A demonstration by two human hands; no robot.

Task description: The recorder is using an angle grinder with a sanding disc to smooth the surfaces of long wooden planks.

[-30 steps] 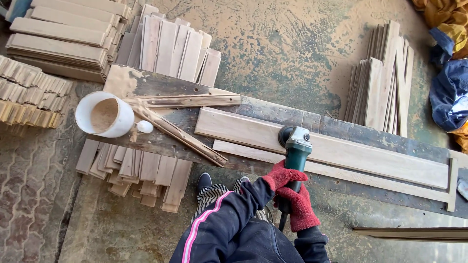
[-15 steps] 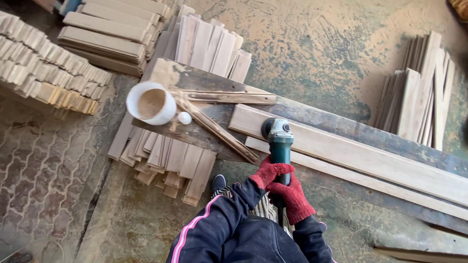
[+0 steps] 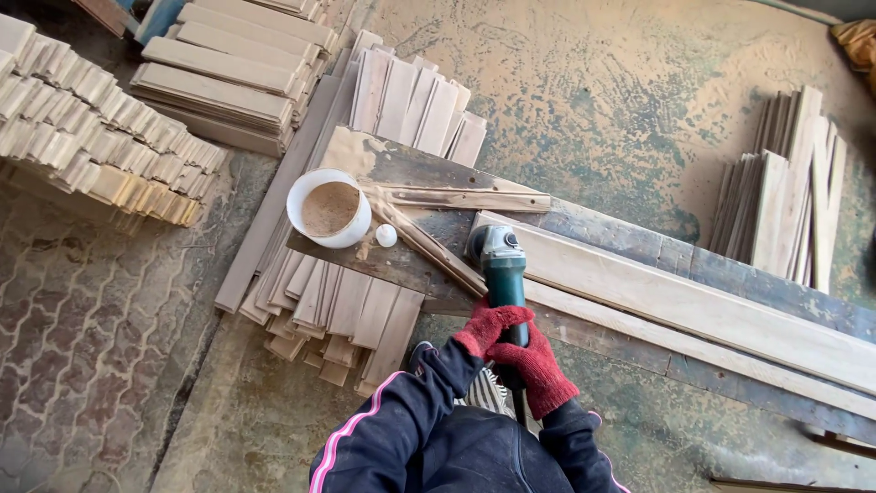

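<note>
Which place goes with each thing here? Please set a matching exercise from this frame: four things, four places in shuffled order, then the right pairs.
Things:
1. green grinder
2. white bucket
3. small white ball
4. upright boards

Places:
A. far right, standing on the floor
B. on the dark workbench, just right of the bucket
C. at the left end of the long pale plank, gripped by left hand and right hand
D. left end of the workbench, holding sawdust

Pairs: 1-C, 2-D, 3-B, 4-A
</note>
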